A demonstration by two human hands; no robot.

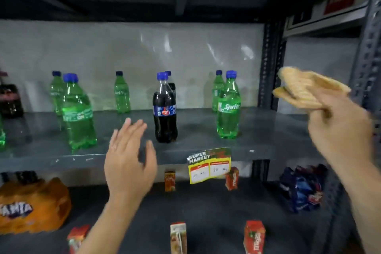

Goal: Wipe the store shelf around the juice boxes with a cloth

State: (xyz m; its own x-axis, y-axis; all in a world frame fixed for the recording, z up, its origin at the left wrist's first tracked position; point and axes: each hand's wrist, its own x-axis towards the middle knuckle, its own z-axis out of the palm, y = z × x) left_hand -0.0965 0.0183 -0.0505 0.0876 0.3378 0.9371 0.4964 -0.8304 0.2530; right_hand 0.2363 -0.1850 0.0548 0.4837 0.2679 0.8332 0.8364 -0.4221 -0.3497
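Five juice boxes (178,237) are counted on the lower shelf (206,208): three at the front, two at the back. A tan cloth (305,88) is gripped in the raised right hand (340,130), clear of both shelves. The left hand (129,161) is spread open, empty, before the upper shelf edge. Above, six green bottles (228,107) and two dark bottles (165,109) are seen. An orange pack (31,206) and blue packets (301,189) flank the boxes.
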